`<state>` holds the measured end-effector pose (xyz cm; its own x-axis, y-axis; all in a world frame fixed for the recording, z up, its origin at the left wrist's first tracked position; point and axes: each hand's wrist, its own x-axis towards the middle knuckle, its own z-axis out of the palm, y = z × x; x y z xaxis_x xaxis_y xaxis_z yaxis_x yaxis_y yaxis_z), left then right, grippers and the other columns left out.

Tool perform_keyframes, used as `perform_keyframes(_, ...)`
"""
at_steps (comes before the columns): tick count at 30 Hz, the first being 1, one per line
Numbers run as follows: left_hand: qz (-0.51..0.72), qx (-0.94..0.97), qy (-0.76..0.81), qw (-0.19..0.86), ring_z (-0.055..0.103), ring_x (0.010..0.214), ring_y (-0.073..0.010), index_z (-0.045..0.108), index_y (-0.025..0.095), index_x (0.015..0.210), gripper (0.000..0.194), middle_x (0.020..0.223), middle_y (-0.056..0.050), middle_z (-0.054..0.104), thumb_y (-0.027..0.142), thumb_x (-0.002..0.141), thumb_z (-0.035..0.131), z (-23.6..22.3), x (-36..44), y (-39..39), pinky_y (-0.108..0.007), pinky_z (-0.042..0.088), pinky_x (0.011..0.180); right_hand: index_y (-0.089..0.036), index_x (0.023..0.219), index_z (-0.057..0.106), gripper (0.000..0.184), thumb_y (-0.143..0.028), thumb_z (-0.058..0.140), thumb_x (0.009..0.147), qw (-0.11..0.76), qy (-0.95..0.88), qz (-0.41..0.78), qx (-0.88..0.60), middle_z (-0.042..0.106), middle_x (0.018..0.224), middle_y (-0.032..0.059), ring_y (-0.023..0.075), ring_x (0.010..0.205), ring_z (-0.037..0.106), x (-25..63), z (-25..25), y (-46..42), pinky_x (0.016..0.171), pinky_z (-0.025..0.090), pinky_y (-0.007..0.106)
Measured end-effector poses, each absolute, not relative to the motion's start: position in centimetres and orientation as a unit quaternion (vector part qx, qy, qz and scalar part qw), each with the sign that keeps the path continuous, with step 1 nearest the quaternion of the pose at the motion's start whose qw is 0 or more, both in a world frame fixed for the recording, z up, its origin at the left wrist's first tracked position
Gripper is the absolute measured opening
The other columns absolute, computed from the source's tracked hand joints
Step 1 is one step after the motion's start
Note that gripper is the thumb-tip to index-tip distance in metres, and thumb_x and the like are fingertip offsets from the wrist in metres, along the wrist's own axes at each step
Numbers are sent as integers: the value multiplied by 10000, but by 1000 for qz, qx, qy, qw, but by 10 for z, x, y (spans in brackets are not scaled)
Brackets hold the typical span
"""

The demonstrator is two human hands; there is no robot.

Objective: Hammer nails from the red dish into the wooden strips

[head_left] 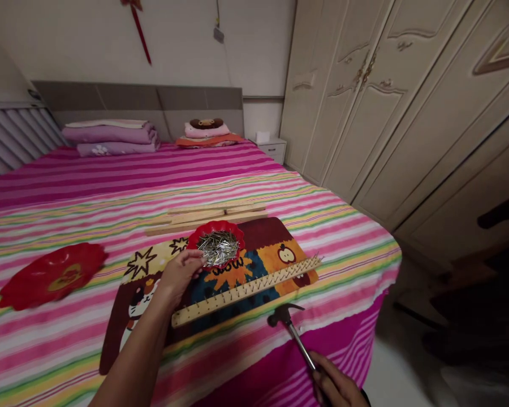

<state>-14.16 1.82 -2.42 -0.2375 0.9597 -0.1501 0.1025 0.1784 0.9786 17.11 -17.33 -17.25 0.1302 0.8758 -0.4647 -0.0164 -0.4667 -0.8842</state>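
My left hand (181, 277) is at the left rim of a red scalloped bowl (194, 242) heaped with silvery nails (220, 247). Its fingertips are pinched together by the nails; whatever they grip is too small to make out. In front of the bowl lies a long wooden strip (237, 293), with many nails standing up along its length. My right hand (337, 381), low in the view, is closed round the handle of a claw hammer (297, 338). The hammer's head is just in front of the strip, apart from it.
A patterned mat (114, 333) under the strip and bowl rests on a bed with a striped cover (348, 237). Several bare wooden strips (212, 215) lie behind the bowl. A red scalloped tray (38, 277) is at left. Folded bedding (110, 135) and a wardrobe (339, 102) stand farther back.
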Motion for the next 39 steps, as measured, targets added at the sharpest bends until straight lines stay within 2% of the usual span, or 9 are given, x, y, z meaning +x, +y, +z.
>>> perform_keyframes(4, 507, 403, 624, 438, 522, 522, -90, 616, 177, 901, 490, 607, 31, 635, 398, 478, 725, -20, -144, 2, -204, 412, 509, -220, 1124, 609, 671, -687, 555, 646, 395, -326, 577, -636, 338, 526, -70, 101, 425, 310, 168, -167, -173, 388, 286, 207)
perform_keyframes(8, 482, 378, 635, 471, 565, 580, -94, 669, 153, 801, 356, 683, -11, 673, 364, 516, 696, -15, -146, -19, -206, 452, 552, -210, 1122, 594, 664, -681, 529, 660, 387, -337, 576, -637, 333, 497, -75, 102, 395, 305, 165, -158, -172, 344, 225, 198)
perform_keyframes(11, 457, 372, 624, 512, 599, 618, -112, 696, 142, 795, 331, 739, -38, 694, 335, 527, 696, -13, -144, -35, -230, 491, 607, -187, 1162, 565, 692, -676, 503, 676, 369, -346, 576, -642, 313, 469, -83, 102, 357, 267, 165, -153, -172, 311, 161, 202)
perform_keyframes(18, 426, 382, 613, 545, 667, 714, -185, 700, 152, 835, 437, 754, -58, 720, 373, 466, 779, -22, -132, -61, -316, 538, 730, -205, 1163, 561, 603, -593, 559, 702, 382, -332, 596, -623, 349, 514, -79, 106, 440, 341, 168, -153, -173, 397, 250, 198)
perform_keyframes(22, 425, 383, 642, 511, 660, 652, -183, 707, 167, 797, 429, 697, -43, 713, 461, 487, 746, -33, -126, -67, -320, 549, 679, -185, 1184, 532, 619, -596, 524, 722, 376, -346, 591, -624, 324, 509, -85, 104, 427, 312, 168, -154, -173, 379, 200, 204)
perform_keyframes(25, 437, 418, 656, 452, 657, 685, -174, 717, 185, 756, 383, 807, -47, 719, 485, 519, 715, -45, -124, -70, -291, 545, 674, -174, 1213, 502, 621, -582, 494, 745, 359, -355, 588, -632, 323, 503, -87, 104, 399, 301, 168, -148, -173, 347, 179, 207)
perform_keyframes(27, 443, 435, 664, 417, 660, 712, -173, 723, 200, 776, 360, 867, -42, 715, 484, 559, 689, -55, -122, -71, -281, 540, 688, -163, 1237, 478, 616, -565, 475, 770, 346, -370, 596, -623, 339, 506, -87, 101, 382, 304, 168, -142, -172, 332, 185, 210)
perform_keyframes(30, 450, 430, 682, 383, 667, 712, -175, 723, 214, 839, 359, 826, -29, 713, 481, 609, 650, -70, -118, -73, -288, 536, 703, -156, 1255, 460, 612, -552, 464, 788, 338, -384, 603, -612, 346, 509, -88, 100, 378, 312, 170, -136, -171, 330, 202, 211)
perform_keyframes(39, 470, 442, 700, 306, 661, 714, -170, 713, 248, 836, 328, 853, -7, 710, 500, 657, 603, -95, -111, -71, -289, 518, 704, -131, 1263, 459, 637, -551, 462, 784, 338, -387, 596, -617, 333, 489, -92, 104, 377, 301, 170, -139, -172, 331, 197, 210)
